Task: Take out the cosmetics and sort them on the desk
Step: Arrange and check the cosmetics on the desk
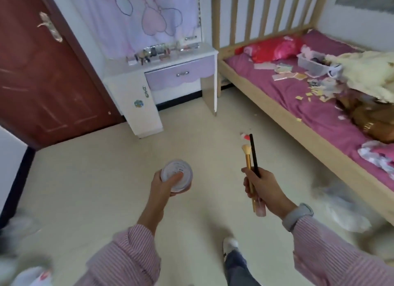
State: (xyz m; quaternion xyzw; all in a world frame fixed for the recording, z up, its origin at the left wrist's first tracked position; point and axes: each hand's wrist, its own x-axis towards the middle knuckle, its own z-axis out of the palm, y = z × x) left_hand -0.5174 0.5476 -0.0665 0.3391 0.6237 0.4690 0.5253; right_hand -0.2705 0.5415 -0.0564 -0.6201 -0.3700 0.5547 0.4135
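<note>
My left hand (pixel 162 186) grips a round pink jar (pixel 178 178) with a white lid, thumb lying across the lid. My right hand (pixel 263 189) holds a gold-handled makeup brush (pixel 247 157), a long thin black brush (pixel 253 153) and a small pink item (pixel 260 209) that sticks out below the fist. Both hands are over the floor in the lower middle. The white and purple dressing desk (pixel 170 72) stands far ahead against the wall, with several small cosmetics (pixel 149 54) along its top.
A wooden bed (pixel 277 113) with a purple sheet fills the right side, strewn with a clear plastic box (pixel 311 62), cards and paper bits, a brown bag (pixel 371 119) and a red bag. A brown door (pixel 42 76) is at left. A small red-white scrap (pixel 245 136) lies on the floor.
</note>
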